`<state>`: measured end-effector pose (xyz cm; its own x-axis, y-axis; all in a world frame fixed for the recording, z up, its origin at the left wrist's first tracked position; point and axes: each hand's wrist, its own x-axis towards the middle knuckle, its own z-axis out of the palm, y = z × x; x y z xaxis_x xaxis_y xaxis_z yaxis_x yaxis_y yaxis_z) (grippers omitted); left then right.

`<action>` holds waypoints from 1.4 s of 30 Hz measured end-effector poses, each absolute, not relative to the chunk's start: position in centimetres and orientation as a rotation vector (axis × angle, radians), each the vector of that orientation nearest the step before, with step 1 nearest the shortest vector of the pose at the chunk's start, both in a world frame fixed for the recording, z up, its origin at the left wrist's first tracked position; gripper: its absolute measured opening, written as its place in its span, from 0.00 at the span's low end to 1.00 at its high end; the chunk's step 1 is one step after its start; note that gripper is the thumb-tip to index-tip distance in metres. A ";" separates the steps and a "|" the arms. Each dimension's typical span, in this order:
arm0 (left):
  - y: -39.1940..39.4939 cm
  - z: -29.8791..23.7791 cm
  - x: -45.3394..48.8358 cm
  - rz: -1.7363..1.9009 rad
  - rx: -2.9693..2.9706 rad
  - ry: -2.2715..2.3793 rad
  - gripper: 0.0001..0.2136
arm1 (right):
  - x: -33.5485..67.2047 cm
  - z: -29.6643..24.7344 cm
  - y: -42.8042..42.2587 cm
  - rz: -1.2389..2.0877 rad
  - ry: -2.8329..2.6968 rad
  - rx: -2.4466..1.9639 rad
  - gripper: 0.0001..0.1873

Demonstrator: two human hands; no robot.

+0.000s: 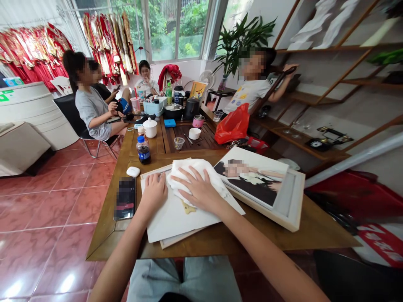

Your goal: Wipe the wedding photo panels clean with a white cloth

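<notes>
A folded white cloth [181, 165] lies on a white board [166, 226] in front of me. My right hand [197, 186] presses flat on the cloth with its fingers spread. My left hand [155, 191] rests on the board's left part, just beside the cloth, its fingers slightly bent and holding nothing. Below the cloth, a tan patch [188, 208] shows on the board; the rest of it is hidden. Another thin panel [181, 238] sticks out from under the board. To the right, a photo print of a person [252, 178] lies on a pale shallow frame [294, 205].
On the wooden table [108, 230] are a phone [126, 199], a white earbud case [133, 171], a dark drink bottle [143, 151], a lidded white cup [150, 128] and a red plastic bag [233, 123]. Several people sit around the far side; shelves [315, 100] stand right.
</notes>
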<state>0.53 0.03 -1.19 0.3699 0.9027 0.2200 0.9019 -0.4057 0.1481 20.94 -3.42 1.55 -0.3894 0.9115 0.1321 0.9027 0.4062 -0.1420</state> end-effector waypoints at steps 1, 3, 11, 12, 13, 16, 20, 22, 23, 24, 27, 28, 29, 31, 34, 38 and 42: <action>0.0 -1.2 0.5 0.421 2.596 1.717 0.23 | 20.8 1.6 -2.9 0.068 -2.464 -1.612 0.28; -0.1 -1.2 0.6 0.422 2.588 1.732 0.23 | 20.7 1.5 -2.6 0.061 -2.459 -1.604 0.27; -0.3 -0.9 0.7 0.420 2.588 1.770 0.23 | 22.0 0.7 -7.4 -0.018 -2.494 -1.558 0.27; -0.3 -0.9 0.7 0.423 2.589 1.769 0.23 | 22.3 0.4 -8.3 -0.035 -2.495 -1.545 0.27; -0.4 -0.8 0.8 0.428 2.589 1.767 0.23 | 22.5 0.2 -9.2 -0.054 -2.496 -1.530 0.28; -0.4 -0.7 0.7 0.434 2.587 1.756 0.23 | 23.1 -0.4 -11.2 -0.108 -2.494 -1.505 0.30; -0.2 -0.9 0.6 0.422 2.594 1.732 0.23 | 23.4 -0.6 -11.4 -0.110 -2.495 -1.527 0.30; -0.1 -1.1 0.6 0.435 2.606 1.720 0.23 | 23.4 -0.4 -10.2 -0.086 -2.488 -1.560 0.29; -0.1 -1.2 0.5 0.443 2.611 1.714 0.23 | 23.3 -0.3 -9.4 -0.075 -2.481 -1.578 0.29; 0.0 -1.3 0.5 0.449 2.615 1.710 0.23 | 23.3 -0.2 -8.5 -0.067 -2.474 -1.596 0.29; 0.0 -1.3 0.4 0.437 2.615 1.710 0.24 | 23.3 0.3 -5.6 -0.059 -2.436 -1.664 0.28; 0.0 -1.3 0.5 0.425 2.611 1.715 0.23 | 23.3 0.5 -4.8 -0.052 -2.418 -1.690 0.28; 0.0 -1.2 0.5 0.413 2.606 1.720 0.23 | 23.3 0.6 -4.1 -0.041 -2.401 -1.714 0.28; -0.1 -1.0 0.5 0.390 2.592 1.731 0.23 | 23.3 0.8 -3.1 -0.017 -2.378 -1.739 0.28; -0.2 -1.0 0.6 0.397 2.577 1.751 0.23 | 23.4 0.7 -3.2 -0.025 -2.370 -1.733 0.29; -0.2 -1.2 0.6 0.436 2.593 1.750 0.23 | 24.0 -0.1 -5.7 -0.103 -2.363 -1.720 0.30; -0.1 -1.2 0.5 0.464 2.597 1.735 0.23 | 25.0 -1.1 -9.6 -0.209 -2.345 -1.702 0.31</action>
